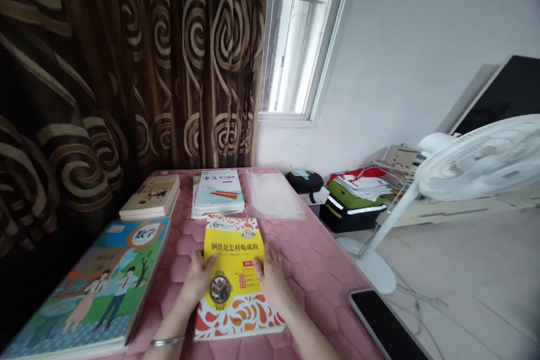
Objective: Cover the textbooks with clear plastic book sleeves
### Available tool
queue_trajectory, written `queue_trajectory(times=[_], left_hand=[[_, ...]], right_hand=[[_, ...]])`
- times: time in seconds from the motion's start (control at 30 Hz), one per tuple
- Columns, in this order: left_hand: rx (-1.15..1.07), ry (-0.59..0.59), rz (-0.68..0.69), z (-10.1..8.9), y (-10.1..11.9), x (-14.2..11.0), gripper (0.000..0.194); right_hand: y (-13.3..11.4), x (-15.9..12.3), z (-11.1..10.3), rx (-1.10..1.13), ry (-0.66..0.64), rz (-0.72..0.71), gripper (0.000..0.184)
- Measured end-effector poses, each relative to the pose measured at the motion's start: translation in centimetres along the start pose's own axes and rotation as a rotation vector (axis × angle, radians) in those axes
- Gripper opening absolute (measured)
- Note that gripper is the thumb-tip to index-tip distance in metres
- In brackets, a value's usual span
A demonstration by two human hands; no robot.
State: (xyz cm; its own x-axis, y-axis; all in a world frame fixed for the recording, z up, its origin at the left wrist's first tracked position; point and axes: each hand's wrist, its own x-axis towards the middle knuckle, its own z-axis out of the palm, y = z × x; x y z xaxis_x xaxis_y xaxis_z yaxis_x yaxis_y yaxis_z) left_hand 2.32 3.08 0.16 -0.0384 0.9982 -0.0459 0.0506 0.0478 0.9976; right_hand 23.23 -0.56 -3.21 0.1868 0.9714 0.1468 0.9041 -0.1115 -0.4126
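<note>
A yellow paperback book [234, 275] with white and orange swirl bands lies face up in front of me on the pink quilted cover [185, 247]. My left hand [201, 275] grips its left edge, thumb on the front cover and fingers at the side. On the opposite edge my right hand [270, 273] holds it the same way; the fingertips beneath are hidden. Just beyond the book's top edge sits a small stack of white and light-blue workbooks [219, 191]. To the left lies a pile topped by a green and blue maths textbook [105, 281].
Tan booklets [149, 197] are stacked at the back left. Clear plastic sleeves [274, 194] lie at the back right. A phone [383, 320] rests on the right edge. Beyond it stand a white fan [373, 259], a black case [304, 180] and a filled storage box [350, 208]. A patterned curtain [189, 67] hangs behind.
</note>
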Motion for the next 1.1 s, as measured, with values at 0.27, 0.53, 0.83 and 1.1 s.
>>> queue_trajectory(times=[0.27,0.53,0.83,1.1], left_hand=[[-0.072,-0.068,0.071,0.3,1.4,-1.5,0.060],[-0.119,-0.069,0.110,0.1,1.9,-2.0,0.061],[-0.229,-0.103,0.013,-0.1,1.5,-1.5,0.054],[0.017,0.218,0.172,-3.3,0.3,1.8,0.049]], right_hand=[[0.8,-0.4,-0.2,0.129,0.003,0.040,0.067],[-0.7,-0.8,-4.1,1.023,-0.164,0.183,0.057],[-3.1,-0.2,-9.0,1.342,-0.480,0.078,0.051],[-7.5,3.1,-17.9,0.340,-0.056,-0.251,0.025]])
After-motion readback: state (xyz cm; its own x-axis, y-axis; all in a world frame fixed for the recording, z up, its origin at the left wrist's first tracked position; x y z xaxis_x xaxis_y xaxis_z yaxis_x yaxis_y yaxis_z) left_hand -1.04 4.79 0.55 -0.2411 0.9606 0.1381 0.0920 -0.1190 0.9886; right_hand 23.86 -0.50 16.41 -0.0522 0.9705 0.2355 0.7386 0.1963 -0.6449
